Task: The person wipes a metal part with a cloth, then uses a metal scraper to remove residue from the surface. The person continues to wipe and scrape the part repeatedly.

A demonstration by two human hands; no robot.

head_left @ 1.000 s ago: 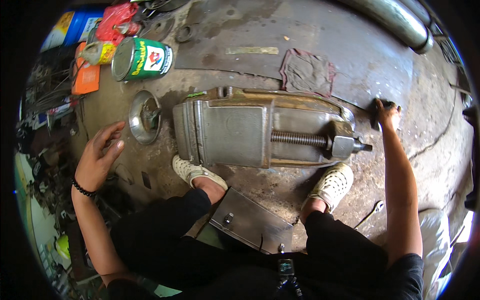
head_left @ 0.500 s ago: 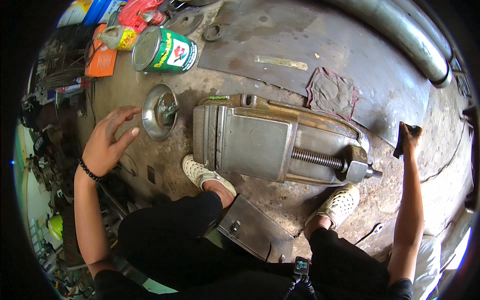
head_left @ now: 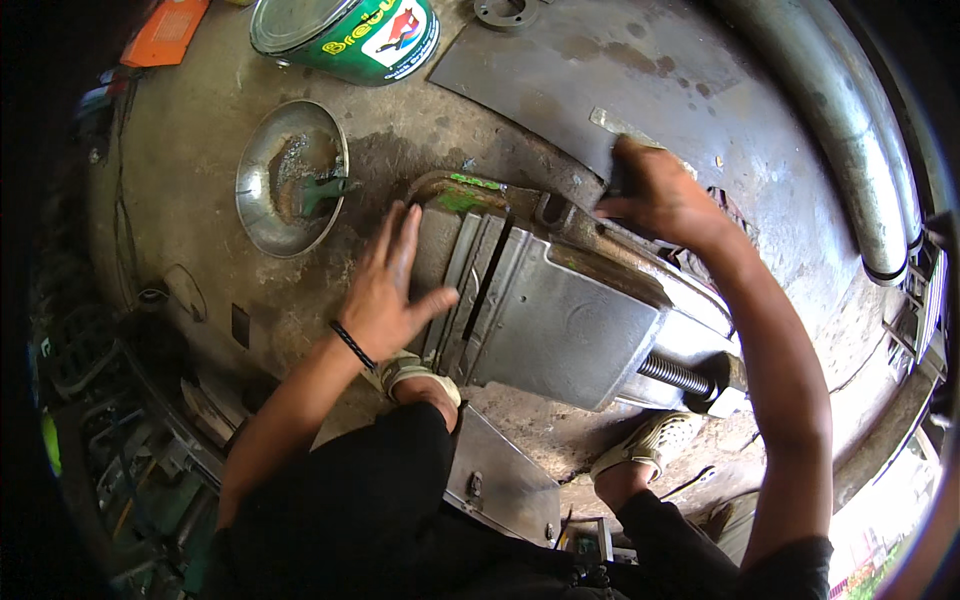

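Observation:
A big grey bench vise [head_left: 575,320] lies on the ground before me, its screw [head_left: 675,375] at the right end. My left hand [head_left: 385,305] is open, fingers stretched over the jaw at the vise's left end; whether it touches the metal I cannot tell. Over the vise's far edge, my right hand [head_left: 665,195] is closed around a dark, flat piece [head_left: 622,178], mostly hidden by the fingers. Left of the vise sits a round metal bowl [head_left: 258,205] with murky liquid and a green-handled brush [head_left: 322,192] in it.
A green paint can [head_left: 345,35] stands at the far left. Beyond the vise lies a steel sheet [head_left: 560,75] bearing a thin metal strip [head_left: 612,122]. Behind my right forearm a rag [head_left: 718,205] partly shows. Large steel pipes [head_left: 835,130] run along the right, and a metal box [head_left: 500,465] sits between my feet.
My left hand has moved right, from beside the bowl to the vise's left jaw. The right hand has swung inward to the vise's far side with the dark piece. The view has shifted.

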